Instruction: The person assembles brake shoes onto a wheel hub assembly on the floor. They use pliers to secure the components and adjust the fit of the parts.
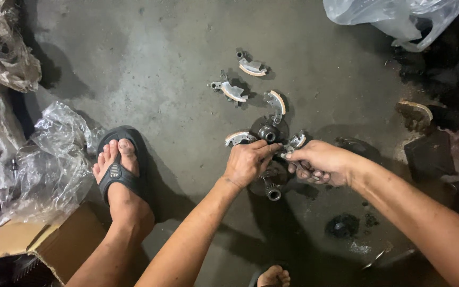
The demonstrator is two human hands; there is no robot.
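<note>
Landmark: dark round metal clutch plate with a central steel hub (268,133), lying flat on the stained grey concrete floor (160,64). Left hand (248,162) rested on the near edge of the plate, fingers curled and pinched together with the fingertips toward the hub; right hand (320,162) sat just right of the plate, closed into a fist around a small metal part (288,154) of which only the tip showed, so its kind could not be told; the two hands nearly touched over the plate's near-right edge. A short steel socket piece (272,192) lay just below the plate, under the left wrist.

Curved grey metal clutch shoes with pale tan linings were noted around the plate: one (239,138) touching its left edge; one (276,105) standing just above it; one (297,140) at its right edge beside the right hand; two more (231,90) (251,67) lying apart, farther above the plate.

A bare foot in a black flip-flop sandal (119,170) was planted well left of the plate; toes of the other foot (273,276) showed well below it. Crumpled clear plastic sheeting (54,159) and a brown cardboard box (38,239) lay far left of the plate; a whitish plastic bag (394,18) lay far up and right; dark greasy parts (426,154) lay well right of it.
</note>
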